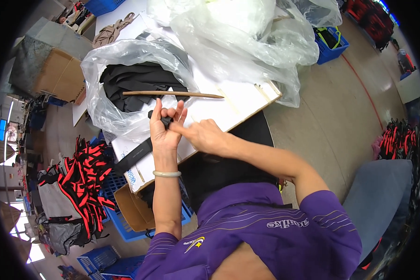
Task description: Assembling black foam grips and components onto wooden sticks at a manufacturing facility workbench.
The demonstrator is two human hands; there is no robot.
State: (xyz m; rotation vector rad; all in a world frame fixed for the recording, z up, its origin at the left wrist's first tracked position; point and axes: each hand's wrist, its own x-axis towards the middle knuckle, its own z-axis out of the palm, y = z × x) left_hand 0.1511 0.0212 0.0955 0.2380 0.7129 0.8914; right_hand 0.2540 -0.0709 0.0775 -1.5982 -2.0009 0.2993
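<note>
A: Black strap (pixel 140 154), that is what both hands are on. It lies across the white table (pixel 228 109), and its upper end comes up between the hands near the table's front edge.

B: How does the left hand hold it?

A: The left hand (pixel 164 128) stands upright over the table, fingers half curled, clasping the strap's end against the palm. A pale bangle (pixel 167 174) sits on that wrist.

B: And the right one?

A: The right hand (pixel 204 135) comes in from the table's right side, fingers closed, pinching the same end of the strap where it meets the left palm.

B: What else is on the table?

A: Just behind the hands, a thin wooden stick (pixel 172 94) lies across an open clear plastic bag (pixel 102 100) full of black fabric pieces (pixel 135 84). Further back on the table are more crumpled clear bags (pixel 247 42). Off the table's left side, on the floor, there is a heap of red and black straps (pixel 86 175) over blue crates (pixel 121 219).
</note>
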